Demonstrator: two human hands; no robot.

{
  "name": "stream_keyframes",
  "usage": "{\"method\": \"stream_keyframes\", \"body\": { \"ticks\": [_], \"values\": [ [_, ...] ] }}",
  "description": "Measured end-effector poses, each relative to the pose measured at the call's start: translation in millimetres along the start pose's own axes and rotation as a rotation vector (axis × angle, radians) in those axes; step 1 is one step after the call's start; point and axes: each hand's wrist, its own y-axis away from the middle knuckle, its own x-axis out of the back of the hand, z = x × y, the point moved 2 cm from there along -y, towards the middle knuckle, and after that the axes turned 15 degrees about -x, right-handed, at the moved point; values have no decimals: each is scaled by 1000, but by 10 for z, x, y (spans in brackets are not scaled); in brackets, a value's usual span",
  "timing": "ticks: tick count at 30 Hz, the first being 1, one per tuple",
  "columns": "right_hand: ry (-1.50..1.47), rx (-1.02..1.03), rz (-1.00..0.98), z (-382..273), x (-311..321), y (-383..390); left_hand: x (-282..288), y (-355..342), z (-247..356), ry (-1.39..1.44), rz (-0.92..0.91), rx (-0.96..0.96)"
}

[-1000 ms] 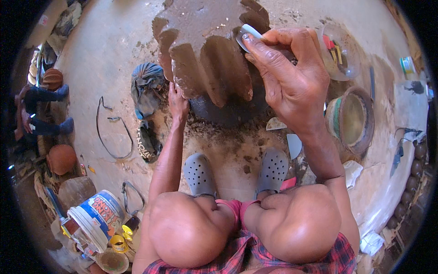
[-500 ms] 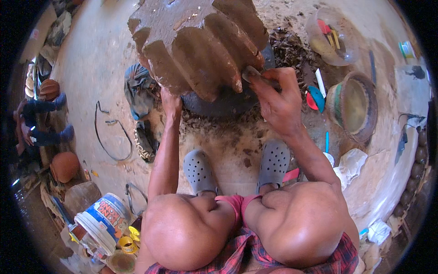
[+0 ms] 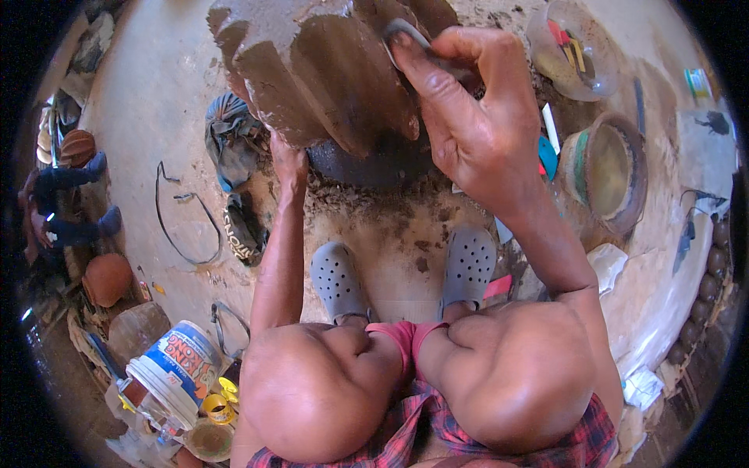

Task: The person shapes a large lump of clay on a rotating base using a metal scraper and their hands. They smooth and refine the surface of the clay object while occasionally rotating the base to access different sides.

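Note:
A large brown clay piece [image 3: 308, 74] with deep scalloped flutes down its side stands on a dark round base [image 3: 367, 162]. In my right hand [image 3: 488, 117], a thin grey rounded scraper [image 3: 406, 30] is pinched between thumb and fingers. It lies at the upper part of a ridge between two flutes. My left hand [image 3: 289, 165] is against the lower left side of the clay, its fingers mostly hidden behind it.
Right of the base are a clear tub [image 3: 573, 82] with tools, a bowl of murky liquid [image 3: 607, 175] and a white strip [image 3: 551, 129]. At left lie a dark cloth bundle [image 3: 230, 140] and a white-and-blue bucket [image 3: 173, 374]. Another person's legs [image 3: 74, 175] show far left.
My right hand has moved up with the scraper, from a ridge's lower end to its upper part. The clay piece sits slightly higher and further left in view. My left hand stays beside it.

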Motion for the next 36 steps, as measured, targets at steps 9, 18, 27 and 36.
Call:
{"method": "stream_keyframes", "body": {
  "ticks": [9,18,27,36],
  "values": [
    [11,-207,-114,519,-386,1036,14,43,-114,33,-34,111],
    [-88,-84,152,322,141,763,25,185,-629,7,-153,175],
    [-196,264,338,79,-105,-212,2,28,-360,7,-184,-26],
    [-85,-117,15,301,-193,624,-83,75,-308,150,52,26]
  ]
}}
